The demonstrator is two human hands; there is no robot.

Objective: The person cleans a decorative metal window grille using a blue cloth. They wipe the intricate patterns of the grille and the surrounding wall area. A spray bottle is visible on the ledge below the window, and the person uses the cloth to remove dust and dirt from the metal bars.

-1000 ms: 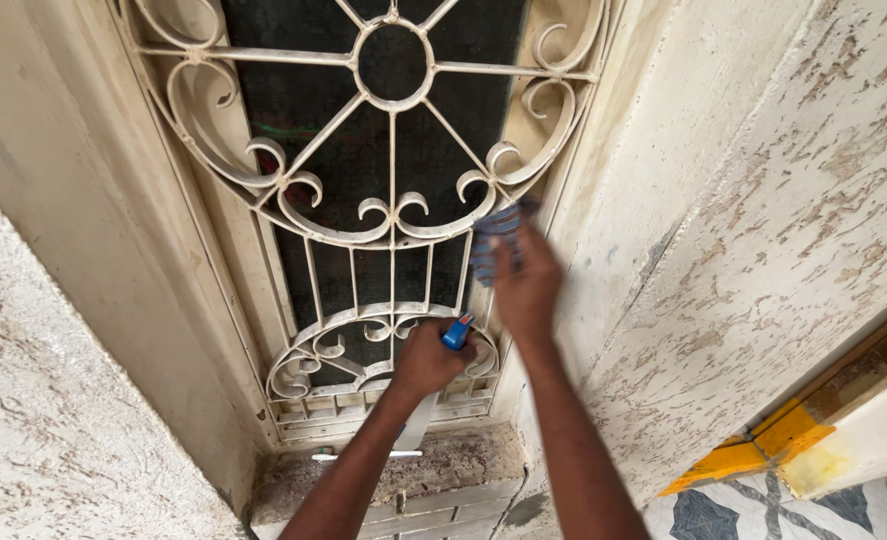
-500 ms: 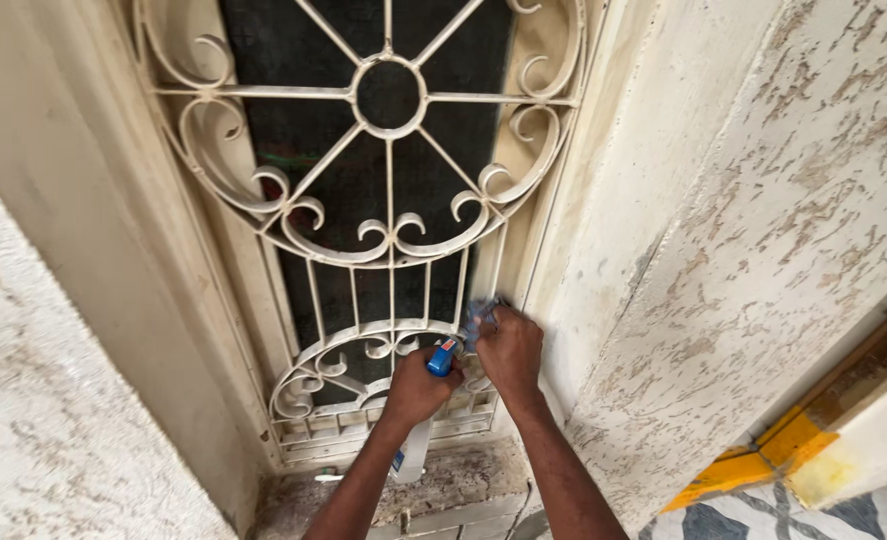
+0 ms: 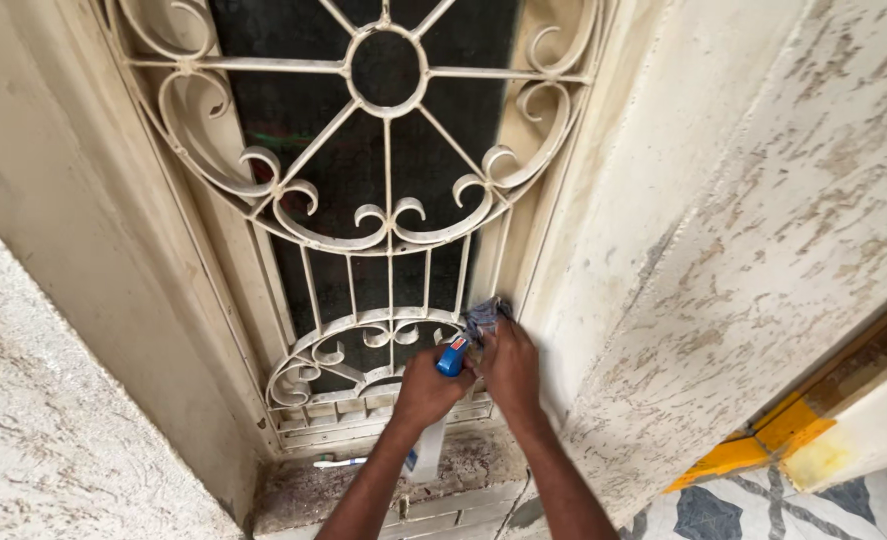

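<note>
While the right hand (image 3: 511, 362) is bunched tight around a blue cloth (image 3: 483, 317) and pressing it against the lower right part of the cream metal grille (image 3: 388, 215), the left hand (image 3: 428, 388) is wrapped around a spray bottle (image 3: 431, 430) with a blue nozzle poking up next to the cloth, body hanging down toward the sill (image 3: 383, 475). So both fists are closed on something and sit right beside each other at the bottom arch of the scrollwork. As for progress, honestly I'd guess it's early-to-middle: the curls and bars higher up look dull and grubby in the crevices, the frame edge on the right has dark streaks, and the sill is speckled with dirt with a small white stick-like thing lying on it. I can't really tell any patch that looks clearly cleaner than the rest, so hard to say how much has been wiped. The rough plaster walls (image 3: 763, 250) either side look stained too, and there's a patterned floor tile (image 3: 763, 505) down at lower right.
</note>
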